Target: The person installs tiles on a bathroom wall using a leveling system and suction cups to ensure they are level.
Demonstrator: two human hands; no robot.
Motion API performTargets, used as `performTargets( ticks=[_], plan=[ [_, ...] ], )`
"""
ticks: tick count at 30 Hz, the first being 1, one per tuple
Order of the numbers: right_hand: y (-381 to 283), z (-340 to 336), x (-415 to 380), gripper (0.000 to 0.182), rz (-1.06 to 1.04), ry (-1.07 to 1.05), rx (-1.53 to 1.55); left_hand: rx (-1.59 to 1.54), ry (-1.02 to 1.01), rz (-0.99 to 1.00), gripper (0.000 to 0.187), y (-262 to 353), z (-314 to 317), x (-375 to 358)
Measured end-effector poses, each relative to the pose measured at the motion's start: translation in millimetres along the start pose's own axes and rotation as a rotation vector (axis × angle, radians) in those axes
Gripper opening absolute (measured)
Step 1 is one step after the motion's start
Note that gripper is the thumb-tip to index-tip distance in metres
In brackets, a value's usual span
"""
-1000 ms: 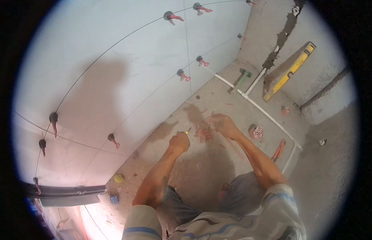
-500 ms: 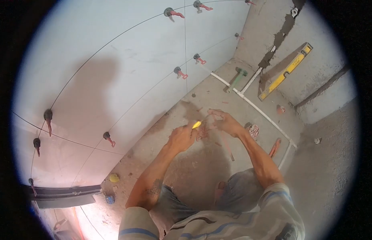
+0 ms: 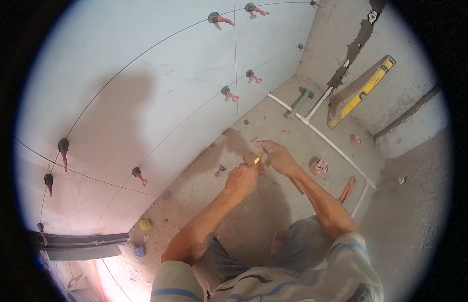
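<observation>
My left hand [image 3: 241, 178] is closed in a fist around a small yellow-ended tool [image 3: 256, 160], most of which the fingers hide. Right beside it, my right hand [image 3: 278, 157] has its thumb and fingers pinched together just above the yellow end; what they hold is too small to make out. Both hands are close together over the floor in front of my knees. Small reddish plastic pieces [image 3: 261, 171] lie partly hidden behind the hands. To the left of my left hand, a black and red tile levelling clip [image 3: 220, 170] rests on the floor.
Black and red levelling clips [image 3: 229, 93] stick out along the joints of the large wall tiles [image 3: 183, 65]. White pipe [image 3: 335, 143] crosses the floor. Beyond it leans a yellow spirit level [image 3: 362, 93]. A green hammer [image 3: 302, 100] and orange-handled pliers [image 3: 348, 190] lie nearby.
My left hand has moved right and a little up, closer to my right hand. Less of the yellow tool shows, and the levelling clip on the floor has come into sight.
</observation>
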State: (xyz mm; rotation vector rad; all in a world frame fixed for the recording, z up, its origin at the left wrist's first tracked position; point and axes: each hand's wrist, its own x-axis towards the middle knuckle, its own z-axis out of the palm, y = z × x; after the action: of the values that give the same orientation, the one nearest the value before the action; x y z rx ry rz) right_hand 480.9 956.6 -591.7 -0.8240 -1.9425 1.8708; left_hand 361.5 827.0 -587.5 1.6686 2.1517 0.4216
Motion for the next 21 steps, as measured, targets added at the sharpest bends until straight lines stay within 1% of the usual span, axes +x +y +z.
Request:
performTargets(
  ticks=[1,2,4,5,7,8,10,11,13,14,15,16,17,19,20,21],
  plan=[
    [-0.5,1.7,-0.5,0.045,0.022,0.035,-0.037,0.024,-0.013,-0.006,0.023,3.0,1.1,-0.9],
    [4.0,2.9,1.5,0.045,0.023,0.034,-0.037,0.024,-0.013,-0.008,0.023,6.2,1.9,-1.4],
    [12.4,7.5,3.5,0.040,-0.129,0.108,-0.136,-0.027,-0.001,-0.020,0.023,11.9,3.8,-4.1],
    [12.0,8.7,2.1,0.040,-0.129,0.107,-0.136,-0.026,-0.001,-0.022,0.023,13.1,5.3,-3.2],
    [9.4,11.2,-1.6,0.043,0.041,0.073,-0.128,-0.024,-0.070,-0.039,0.031,12.2,9.4,-0.2],
    [9.3,12.9,-0.8,0.043,0.039,0.074,-0.129,-0.024,-0.068,-0.038,0.031,5.5,22.1,0.1],
    [8.2,19.0,3.1,0.041,-0.290,0.046,-0.399,0.042,-0.142,-0.055,0.033,-15.0,59.5,1.0],
    [-6.2,16.2,7.2,0.041,-0.286,0.039,-0.420,0.022,-0.132,-0.053,0.033,-19.5,65.6,5.5],
    [-27.0,7.4,8.6,0.040,-0.090,0.019,-0.096,0.080,-0.339,-0.242,0.034,-33.5,70.2,7.7],
    [-11.8,2.5,7.5,0.040,-0.113,0.032,-0.083,0.107,-0.329,-0.234,0.034,-37.3,65.6,16.5],
    [20.1,-1.8,6.2,0.038,-0.167,0.037,-0.003,0.151,-0.340,-0.249,0.035,-43.6,60.1,22.8],
    [38.4,-5.2,6.9,0.035,-0.212,0.034,0.075,0.187,-0.356,-0.268,0.036,-50.4,55.5,25.8],
    [34.8,-8.5,7.7,0.035,-0.210,0.021,0.081,0.186,-0.356,-0.283,0.036,-57.1,50.1,27.8],
    [31.4,-19.3,4.7,0.033,0.090,0.124,0.154,0.099,-0.394,-0.344,0.039,-72.7,45.8,27.6],
    [44.0,-27.2,6.1,0.033,0.095,0.119,0.150,0.092,-0.395,-0.348,0.039,-87.6,53.9,26.7],
    [59.9,-34.0,11.1,0.031,0.061,0.114,0.141,0.122,-0.345,-0.293,0.037,-104.0,61.5,28.0]
  ],
)
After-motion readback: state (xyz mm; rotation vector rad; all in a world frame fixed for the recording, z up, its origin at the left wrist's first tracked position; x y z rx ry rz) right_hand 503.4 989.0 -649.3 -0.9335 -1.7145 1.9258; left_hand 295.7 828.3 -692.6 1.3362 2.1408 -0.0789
